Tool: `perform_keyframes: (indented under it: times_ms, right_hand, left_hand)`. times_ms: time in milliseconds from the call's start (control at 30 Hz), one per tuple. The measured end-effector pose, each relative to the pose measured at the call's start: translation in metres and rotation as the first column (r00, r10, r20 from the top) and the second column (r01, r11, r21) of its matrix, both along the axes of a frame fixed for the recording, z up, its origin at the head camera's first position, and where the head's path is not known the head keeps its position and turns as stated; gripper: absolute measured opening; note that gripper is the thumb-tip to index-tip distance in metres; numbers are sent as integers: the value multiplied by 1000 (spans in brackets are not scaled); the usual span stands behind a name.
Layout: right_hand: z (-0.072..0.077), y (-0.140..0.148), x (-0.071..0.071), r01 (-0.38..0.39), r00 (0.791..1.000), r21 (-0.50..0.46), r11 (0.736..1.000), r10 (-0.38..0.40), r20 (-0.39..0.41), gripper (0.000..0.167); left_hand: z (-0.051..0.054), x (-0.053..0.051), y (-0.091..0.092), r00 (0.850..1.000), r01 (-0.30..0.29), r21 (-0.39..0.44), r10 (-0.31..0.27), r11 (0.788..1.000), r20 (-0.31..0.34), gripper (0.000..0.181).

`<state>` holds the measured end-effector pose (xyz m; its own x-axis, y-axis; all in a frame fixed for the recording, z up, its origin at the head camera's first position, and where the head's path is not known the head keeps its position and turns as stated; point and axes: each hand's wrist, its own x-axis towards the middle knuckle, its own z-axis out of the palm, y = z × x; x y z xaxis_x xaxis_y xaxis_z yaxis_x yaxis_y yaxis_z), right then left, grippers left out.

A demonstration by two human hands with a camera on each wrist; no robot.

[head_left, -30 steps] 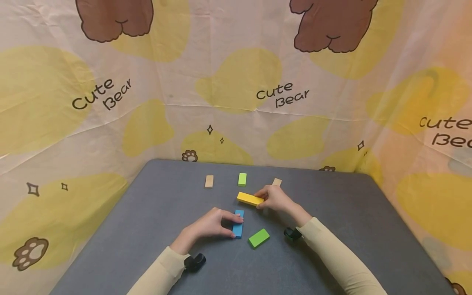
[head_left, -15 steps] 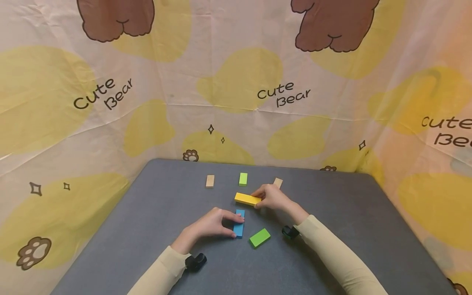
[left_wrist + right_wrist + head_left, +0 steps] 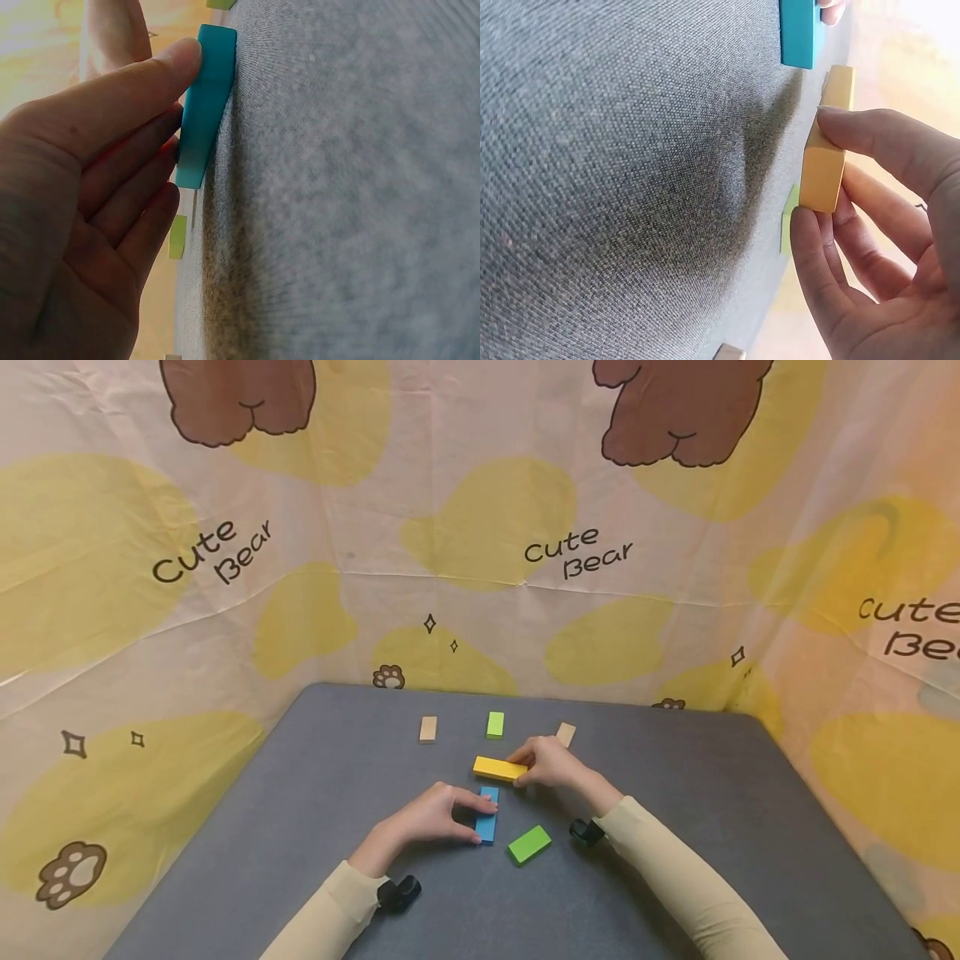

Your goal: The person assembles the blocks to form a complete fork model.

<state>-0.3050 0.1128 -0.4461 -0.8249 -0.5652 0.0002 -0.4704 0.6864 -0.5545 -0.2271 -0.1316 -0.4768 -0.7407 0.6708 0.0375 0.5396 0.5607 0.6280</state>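
Observation:
In the head view my left hand [image 3: 427, 814] pinches a blue block [image 3: 487, 831] that points away from me near the middle of the table. The left wrist view shows my thumb on one side of this blue block [image 3: 208, 97], fingers on the other. Just beyond it, my right hand [image 3: 555, 764] holds a long yellow block [image 3: 497, 768] by its right end, lying crosswise to the blue one. Thumb and fingertips pinch the yellow block [image 3: 823, 176] in the right wrist view, where it appears raised off the cloth. The two blocks look close but apart.
A green block [image 3: 530, 845] lies to the right of the blue one, nearer me. Farther back are a wooden block [image 3: 427, 729], a light green block [image 3: 495, 725] and another wooden block [image 3: 567, 733], partly behind my right hand. A patterned cloth [image 3: 480, 610] hangs beyond the grey table [image 3: 352, 718].
My right hand has brought the yellow block slightly left and toward me, turning it a little straighter across the far end of the blue block. The left hand has stayed put.

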Motion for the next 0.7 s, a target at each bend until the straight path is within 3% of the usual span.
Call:
perform_keyframes:
  times_ms: [700]
  right_hand:
    - [-6, -5, -1, -48, 999, 12, 999, 48, -15, 34]
  left_hand:
    - [1, 1, 1, 1000, -4, -11, 3, 1000, -7, 49]
